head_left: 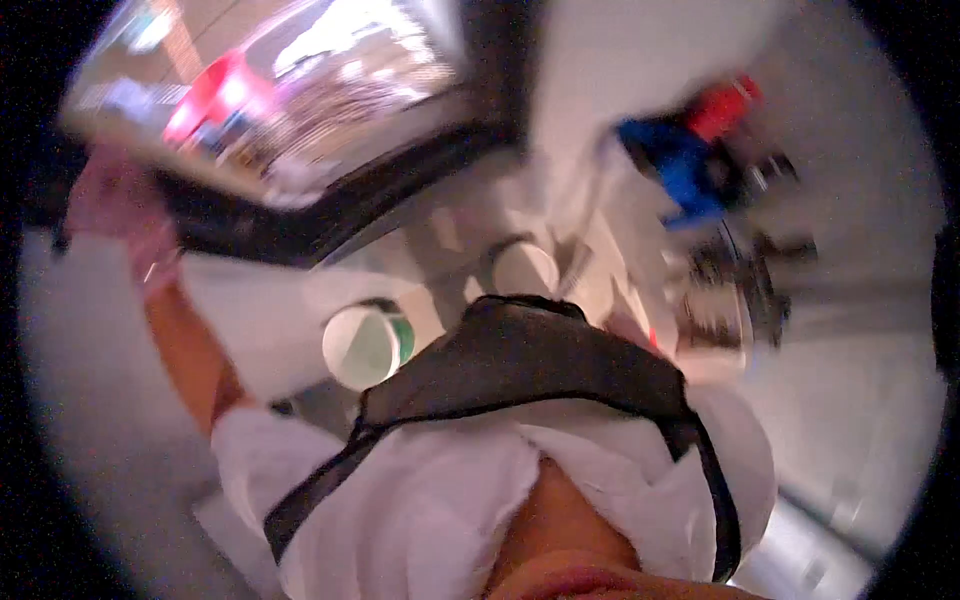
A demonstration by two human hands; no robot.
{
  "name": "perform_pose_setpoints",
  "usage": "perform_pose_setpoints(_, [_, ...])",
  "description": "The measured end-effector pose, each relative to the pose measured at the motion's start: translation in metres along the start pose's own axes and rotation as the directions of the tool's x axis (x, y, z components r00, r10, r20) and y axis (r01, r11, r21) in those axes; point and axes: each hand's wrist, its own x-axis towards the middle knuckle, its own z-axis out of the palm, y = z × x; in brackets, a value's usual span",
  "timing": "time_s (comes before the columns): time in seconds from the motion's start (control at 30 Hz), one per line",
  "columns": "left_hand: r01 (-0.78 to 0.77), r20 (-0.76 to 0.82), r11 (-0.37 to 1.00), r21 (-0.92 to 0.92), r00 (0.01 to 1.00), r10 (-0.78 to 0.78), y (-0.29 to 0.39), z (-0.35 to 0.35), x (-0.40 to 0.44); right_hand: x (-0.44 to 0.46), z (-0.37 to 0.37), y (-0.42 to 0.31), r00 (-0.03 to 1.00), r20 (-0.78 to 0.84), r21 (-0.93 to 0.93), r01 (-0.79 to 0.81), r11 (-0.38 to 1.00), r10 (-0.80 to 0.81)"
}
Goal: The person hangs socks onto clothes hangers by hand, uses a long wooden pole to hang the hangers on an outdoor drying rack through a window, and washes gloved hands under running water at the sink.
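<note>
My left hand (125,205), in what looks like a thin pale pink glove, reaches out to the left. It is at the corner of a dark-framed opening (330,230), touching or very close to the frame. Motion blur smears its fingers, so their grip is unclear. Inside the opening a bright pink-red container (222,95) lies among blurred, cluttered items. On the right, my arm is mostly hidden by my body and apron. A pinkish patch (628,328) beyond the apron edge may be my right hand, with a small red spot beside it; its fingers cannot be made out.
Below the opening stand a white bucket with a green side (362,348) and another pale round container (525,268). Blue and red items (690,165) are blurred at the upper right, above a dark, cluttered heap (720,290). My dark apron (520,360) covers the lower middle.
</note>
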Motion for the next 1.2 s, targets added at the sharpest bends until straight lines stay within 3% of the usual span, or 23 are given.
perform_pose_setpoints(0.07, [0.019, -0.008, 0.814, 0.580, 1.000, -0.018, -0.010, 0.050, 0.015, 0.000, 0.017, -0.014, 0.997, -0.074, -0.094, -0.027, 0.995, 0.020])
perform_pose_setpoints(0.1, [0.032, -0.013, 0.696, 0.718, 0.999, -0.032, -0.009, 0.064, 0.018, 0.001, 0.019, -0.022, 0.992, -0.119, -0.124, -0.060, 0.991, 0.045])
perform_pose_setpoints(0.13, [0.054, -0.027, 0.617, 0.785, 0.998, -0.053, -0.014, 0.077, 0.022, -0.015, -0.029, -0.062, 0.973, -0.076, -0.176, -0.230, 0.957, 0.220])
perform_pose_setpoints(0.27, [0.042, -0.110, 0.830, 0.556, 0.994, 0.024, -0.005, 0.083, 0.030, -0.005, 0.019, -0.064, 0.951, -0.155, 0.036, -0.265, 0.964, 0.267])
perform_pose_setpoints(0.33, [0.066, -0.150, 0.864, 0.500, 0.989, 0.011, -0.020, 0.090, 0.022, -0.019, 0.044, -0.076, 0.953, -0.296, -0.027, -0.073, 0.997, 0.062])
perform_pose_setpoints(0.37, [0.073, -0.166, 0.879, 0.471, 0.986, 0.007, -0.027, 0.095, 0.017, -0.018, 0.047, -0.088, 0.940, -0.042, 0.164, -0.329, 0.930, 0.340])
perform_pose_setpoints(0.43, [0.076, -0.190, 0.909, 0.410, 0.982, 0.004, -0.036, 0.105, 0.009, -0.035, 0.069, -0.102, 0.939, -0.148, 0.332, -0.249, 0.910, 0.311])
perform_pose_setpoints(0.47, [0.074, -0.201, 0.922, 0.379, 0.979, 0.004, -0.038, 0.109, 0.005, -0.054, 0.042, -0.131, 0.911, -0.095, 0.354, -0.346, 0.869, 0.402])
perform_pose_setpoints(0.5, [0.066, -0.210, 0.931, 0.360, 0.978, 0.012, -0.040, 0.114, 0.005, -0.052, 0.062, -0.129, 0.904, -0.100, 0.366, -0.356, 0.860, 0.417])
perform_pose_setpoints(0.57, [0.054, -0.227, 0.949, 0.310, 0.974, 0.019, -0.045, 0.122, -0.003, -0.044, 0.104, -0.127, 0.889, 0.071, 0.155, -0.457, 0.876, 0.451])
perform_pose_setpoints(0.6, [0.052, -0.237, 0.954, 0.294, 0.971, 0.021, -0.049, 0.128, -0.003, -0.059, 0.102, -0.141, 0.888, 0.072, 0.166, -0.461, 0.872, 0.455])
perform_pose_setpoints(0.67, [0.036, -0.257, 0.968, 0.248, 0.966, 0.030, -0.054, 0.132, -0.006, -0.102, 0.088, -0.173, 0.919, -0.156, 0.201, -0.329, 0.923, 0.361])
perform_pose_setpoints(0.73, [0.011, -0.282, 0.981, 0.194, 0.958, 0.045, -0.054, 0.138, -0.010, -0.117, 0.079, -0.200, 0.910, -0.032, 0.219, -0.398, 0.891, 0.414])
perform_pose_setpoints(0.8, [-0.024, -0.316, 0.992, 0.124, 0.947, 0.062, -0.045, 0.150, -0.013, -0.129, 0.071, -0.220, 0.738, 0.214, 0.441, -0.658, 0.610, 0.640])
perform_pose_setpoints(0.83, [-0.049, -0.334, 0.995, 0.086, 0.940, 0.075, -0.034, 0.159, -0.013, -0.126, 0.073, -0.218, 0.789, 0.207, 0.366, -0.611, 0.701, 0.579])
perform_pose_setpoints(0.87, [-0.079, -0.350, 0.996, 0.037, 0.933, 0.087, -0.021, 0.170, -0.015, -0.111, 0.136, -0.193, 0.808, 0.053, 0.347, -0.566, 0.748, 0.587])
perform_pose_setpoints(0.9, [-0.109, -0.365, 0.994, -0.018, 0.926, 0.095, -0.005, 0.179, -0.018, -0.106, 0.126, -0.183, 0.698, 0.214, 0.392, -0.702, 0.594, 0.683])
perform_pose_setpoints(0.97, [-0.175, -0.376, 0.974, -0.147, 0.920, 0.109, 0.026, 0.190, -0.032, -0.126, 0.075, -0.182, 0.729, 0.085, 0.535, -0.608, 0.586, 0.679])
perform_pose_setpoints(1.0, [-0.211, -0.351, 0.951, -0.224, 0.928, 0.123, 0.040, 0.199, -0.045, -0.110, 0.120, -0.154, 0.737, 0.158, 0.443, -0.648, 0.620, 0.657])
perform_pose_setpoints(1.1, [-0.253, -0.086, 0.822, -0.511, 0.966, 0.244, 0.084, 0.227, -0.129, -0.116, 0.177, -0.134, 0.668, 0.060, 0.615, -0.610, 0.500, 0.742])
perform_pose_setpoints(1.13, [-0.215, 0.081, 0.766, -0.606, 0.941, 0.328, 0.112, 0.229, -0.172, -0.147, 0.195, -0.129, 0.580, 0.192, 0.830, -0.526, 0.184, 0.791])
perform_pose_setpoints(1.17, [-0.173, 0.261, 0.728, -0.663, 0.858, 0.442, 0.138, 0.225, -0.217, -0.181, 0.199, -0.144, 0.515, 0.138, 0.872, -0.469, 0.143, 0.846])
perform_pose_setpoints(1.2, [-0.150, 0.425, 0.700, -0.698, 0.699, 0.574, 0.167, 0.221, -0.267, -0.215, 0.200, -0.160, 0.443, 0.081, 0.909, -0.400, 0.116, 0.893])
